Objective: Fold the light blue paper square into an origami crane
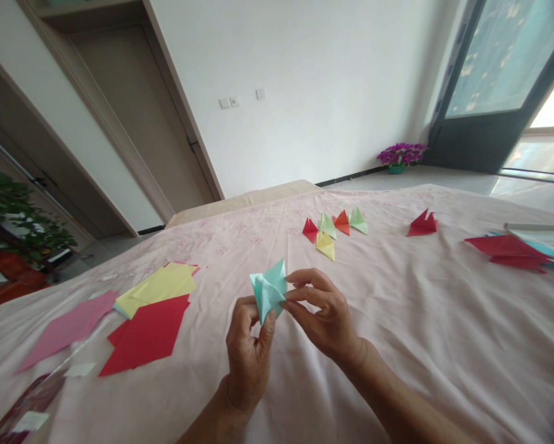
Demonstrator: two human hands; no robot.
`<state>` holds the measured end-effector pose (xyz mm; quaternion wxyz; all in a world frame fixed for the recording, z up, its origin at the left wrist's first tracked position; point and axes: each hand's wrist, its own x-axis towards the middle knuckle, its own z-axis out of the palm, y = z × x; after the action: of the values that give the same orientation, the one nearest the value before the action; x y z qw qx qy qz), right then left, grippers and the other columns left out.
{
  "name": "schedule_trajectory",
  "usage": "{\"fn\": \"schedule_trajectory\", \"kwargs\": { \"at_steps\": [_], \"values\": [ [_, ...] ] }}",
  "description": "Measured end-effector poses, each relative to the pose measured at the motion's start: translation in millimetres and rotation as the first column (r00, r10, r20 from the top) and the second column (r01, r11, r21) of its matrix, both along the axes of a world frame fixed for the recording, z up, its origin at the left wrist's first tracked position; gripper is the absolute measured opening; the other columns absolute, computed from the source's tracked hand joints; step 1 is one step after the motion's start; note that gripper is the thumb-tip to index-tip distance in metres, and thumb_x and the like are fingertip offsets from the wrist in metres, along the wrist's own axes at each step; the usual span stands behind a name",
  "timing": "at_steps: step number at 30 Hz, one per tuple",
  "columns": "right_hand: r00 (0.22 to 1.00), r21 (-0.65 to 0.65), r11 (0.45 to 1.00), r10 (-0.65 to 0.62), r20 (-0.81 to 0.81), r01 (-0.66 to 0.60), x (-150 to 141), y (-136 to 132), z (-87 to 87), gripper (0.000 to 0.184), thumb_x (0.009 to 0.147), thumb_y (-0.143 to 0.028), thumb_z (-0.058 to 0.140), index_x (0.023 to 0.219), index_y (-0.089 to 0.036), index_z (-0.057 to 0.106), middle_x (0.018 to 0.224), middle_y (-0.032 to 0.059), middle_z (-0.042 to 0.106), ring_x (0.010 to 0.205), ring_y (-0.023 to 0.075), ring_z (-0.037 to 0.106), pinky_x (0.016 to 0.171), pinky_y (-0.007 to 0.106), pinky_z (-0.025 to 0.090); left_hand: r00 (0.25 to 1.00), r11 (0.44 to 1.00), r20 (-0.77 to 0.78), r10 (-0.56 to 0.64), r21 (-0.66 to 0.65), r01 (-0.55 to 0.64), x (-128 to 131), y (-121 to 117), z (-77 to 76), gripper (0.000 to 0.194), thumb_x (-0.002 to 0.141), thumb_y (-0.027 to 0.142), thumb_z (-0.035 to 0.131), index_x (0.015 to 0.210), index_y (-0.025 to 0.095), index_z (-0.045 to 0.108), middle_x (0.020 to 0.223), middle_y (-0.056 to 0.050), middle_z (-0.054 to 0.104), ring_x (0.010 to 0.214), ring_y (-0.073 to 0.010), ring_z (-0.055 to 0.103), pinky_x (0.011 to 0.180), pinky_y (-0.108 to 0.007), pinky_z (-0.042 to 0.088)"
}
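A light blue folded paper piece (pixel 270 290) is held up between my two hands, over the cloth. Thumb and curled fingers of my left hand (pixel 249 345) pinch its lower corner. My right hand (pixel 321 311) grips its right edge between thumb and fingertips. The paper has pointed flaps standing up at the top left and top right, with a rounded fold between them. Beyond my hands stand several small folded paper pieces: a red one (pixel 310 230), a yellow one (pixel 325 245), an orange-red one (pixel 342 222) and a pale green one (pixel 358 221).
Sheets of red (pixel 150 339), yellow (pixel 161 288) and pink paper (pixel 71 327) lie on the pink cloth (pixel 397 345) at left. To the right sit a red folded piece (pixel 422 223) and a pile of red paper (pixel 508 250). A potted plant (pixel 13 222) is at far left.
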<state>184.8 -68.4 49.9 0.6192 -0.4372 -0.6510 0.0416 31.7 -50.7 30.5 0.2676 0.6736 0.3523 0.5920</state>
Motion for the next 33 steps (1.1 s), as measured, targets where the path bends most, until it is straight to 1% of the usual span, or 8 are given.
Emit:
{"fn": "schedule_trajectory", "kwargs": {
  "at_steps": [5,7,10,13,19,24,28,33],
  "values": [
    [1.0,-0.052,0.998,0.023,0.016,-0.023,6,-1,5.7,0.005,0.078,-0.026,0.072,0.074,-0.024,0.071,0.104,0.006,0.059,0.091,0.0204,0.057,0.082,0.038,0.051,1.0,1.0,-0.001,-0.023,-0.013,0.023,-1,4,1.0,0.011,0.082,0.027,0.064,0.076,0.02,0.058,0.081,-0.001,0.058,0.074,-0.0151,0.054,0.068,-0.024,0.043],
    [0.999,-0.062,0.997,0.049,0.01,-0.048,8,-1,7.8,0.003,0.078,-0.027,0.072,0.076,-0.025,0.071,0.104,0.006,0.058,0.092,0.0203,0.057,0.083,0.038,0.051,0.999,0.999,0.0,-0.037,-0.034,0.037,-1,6,2.3,0.01,0.084,0.026,0.062,0.079,0.02,0.057,0.078,0.001,0.056,0.072,-0.0137,0.052,0.067,-0.023,0.043],
    [0.995,-0.056,0.994,0.099,0.002,-0.099,10,-1,8.0,0.009,0.08,-0.027,0.07,0.088,-0.027,0.073,0.108,0.0062,0.056,0.093,0.0199,0.056,0.085,0.038,0.051,0.995,0.986,0.05,-0.087,-0.14,0.094,0,7,5.4,0.009,0.087,0.029,0.059,0.085,0.02,0.057,0.075,0.002,0.055,0.069,-0.0128,0.053,0.068,-0.024,0.045],
    [0.993,-0.058,0.992,0.111,0.034,-0.109,12,-1,5.5,0.017,0.083,-0.022,0.065,0.097,-0.029,0.073,0.113,0.0065,0.055,0.097,0.0203,0.055,0.087,0.039,0.05,0.977,0.951,0.142,-0.16,-0.243,0.191,1,8,8.7,0.014,0.087,0.033,0.06,0.088,0.019,0.057,0.078,0.001,0.059,0.07,-0.0138,0.058,0.069,-0.026,0.049],
    [0.995,-0.053,0.997,0.067,0.077,-0.063,12,0,3.2,0.015,0.083,-0.022,0.066,0.094,-0.03,0.074,0.117,0.0063,0.055,0.096,0.02,0.057,0.084,0.038,0.052,0.964,0.92,0.21,-0.165,-0.319,0.228,2,6,13.8,0.021,0.084,0.038,0.063,0.087,0.018,0.057,0.079,0.001,0.063,0.067,-0.0134,0.062,0.068,-0.029,0.054],
    [0.995,-0.037,0.999,0.043,0.095,-0.04,13,0,3.3,0.013,0.085,-0.023,0.064,0.09,-0.029,0.074,0.114,0.0057,0.057,0.084,0.0166,0.058,0.076,0.035,0.053,0.97,0.921,0.187,-0.155,-0.329,0.211,3,3,15.8,0.021,0.084,0.038,0.063,0.086,0.018,0.057,0.079,0.0,0.063,0.067,-0.0134,0.062,0.069,-0.028,0.053],
    [0.995,-0.054,0.998,0.031,0.092,-0.027,11,-2,2.7,0.013,0.086,-0.021,0.062,0.087,-0.028,0.073,0.111,0.005,0.058,0.076,0.0142,0.056,0.07,0.032,0.052,0.977,0.941,0.155,-0.145,-0.285,0.184,5,4,10.0,0.018,0.086,0.036,0.061,0.087,0.018,0.058,0.077,0.0,0.062,0.07,-0.0145,0.06,0.07,-0.028,0.05],
    [0.999,-0.029,1.0,-0.009,0.049,0.01,1,-6,2.4,0.013,0.081,-0.019,0.067,0.091,-0.026,0.071,0.114,0.0063,0.055,0.081,0.0165,0.056,0.073,0.034,0.052,0.999,0.992,0.041,-0.01,-0.128,0.015,3,6,0.0,0.01,0.086,0.028,0.062,0.083,0.02,0.056,0.075,0.002,0.053,0.068,-0.0121,0.049,0.065,-0.023,0.041]
  ]
}}
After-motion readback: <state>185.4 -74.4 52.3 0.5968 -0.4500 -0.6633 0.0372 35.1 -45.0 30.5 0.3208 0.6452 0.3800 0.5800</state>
